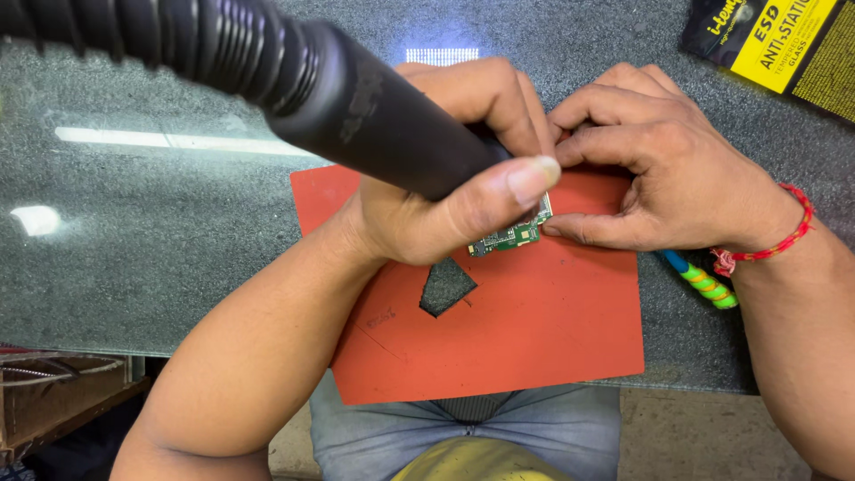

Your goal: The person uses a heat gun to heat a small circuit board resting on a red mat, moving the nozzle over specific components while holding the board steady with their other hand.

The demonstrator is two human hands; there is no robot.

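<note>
A small green circuit board [509, 235] lies on an orange mat [534, 330], tucked under both hands. The left hand [454, 178] grips a thick black tool handle [356, 107] above it. The right hand [659, 169], fingers curled, presses down at the board's right edge.

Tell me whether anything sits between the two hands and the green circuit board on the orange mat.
Nothing visible does. The left hand, gripping the black handle, lies right over the green circuit board, and the right hand presses at its edge. The orange mat lies beneath; only a corner of the board shows.
</note>
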